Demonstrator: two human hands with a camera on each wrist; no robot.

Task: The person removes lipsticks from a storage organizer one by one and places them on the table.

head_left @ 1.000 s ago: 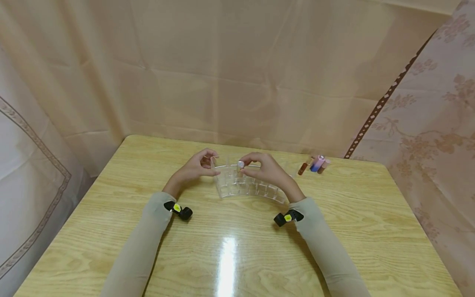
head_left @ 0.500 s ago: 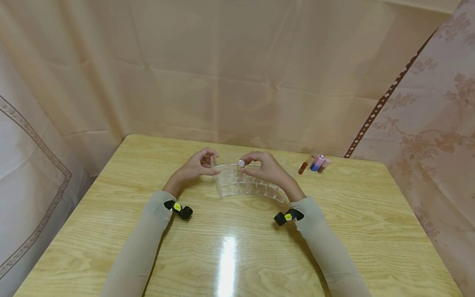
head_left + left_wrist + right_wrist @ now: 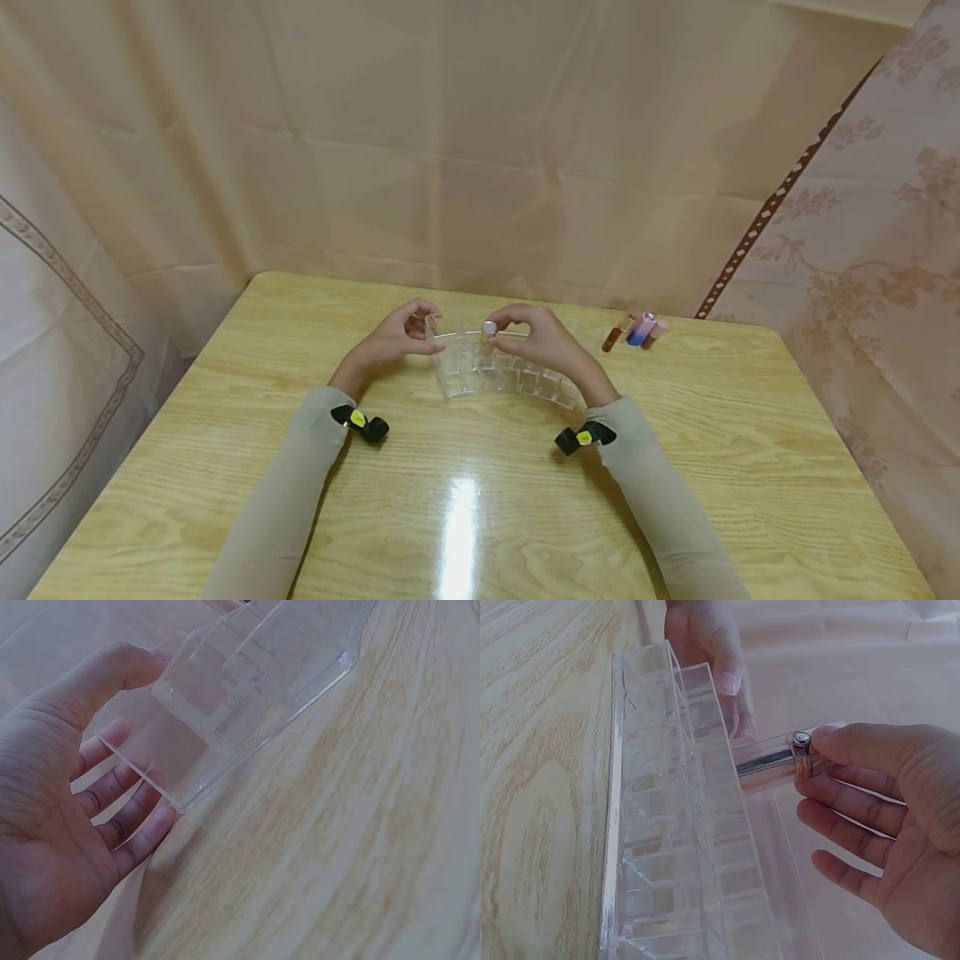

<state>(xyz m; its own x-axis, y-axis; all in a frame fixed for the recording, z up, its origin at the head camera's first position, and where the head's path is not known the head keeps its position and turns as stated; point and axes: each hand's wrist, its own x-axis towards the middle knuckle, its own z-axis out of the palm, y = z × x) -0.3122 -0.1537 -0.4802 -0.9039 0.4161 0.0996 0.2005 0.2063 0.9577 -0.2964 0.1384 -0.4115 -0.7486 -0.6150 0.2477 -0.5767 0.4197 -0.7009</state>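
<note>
A clear, curved, tiered lipstick organizer (image 3: 472, 382) with many small compartments stands on the table. My left hand (image 3: 396, 333) holds its left end; in the left wrist view the thumb lies at the upper edge and the fingers (image 3: 126, 817) are behind the clear side wall. My right hand (image 3: 542, 340) pinches a shiny silver lipstick tube (image 3: 769, 766) by its upper end, between thumb and fingertips. The tube is upright over the organizer's back row, and its lower end overlaps the clear wall in the right wrist view.
To the right of the organizer lie a dark red tube (image 3: 611, 340), a pink-and-blue lipstick (image 3: 641, 330) and a brownish tube with a pink cap (image 3: 654, 336). A beige curtain (image 3: 480, 167) hangs behind the wooden table (image 3: 390, 517).
The right hand and the silver lipstick tube have shifted very slightly to the right. The left hand and the organizer stay where they were.
</note>
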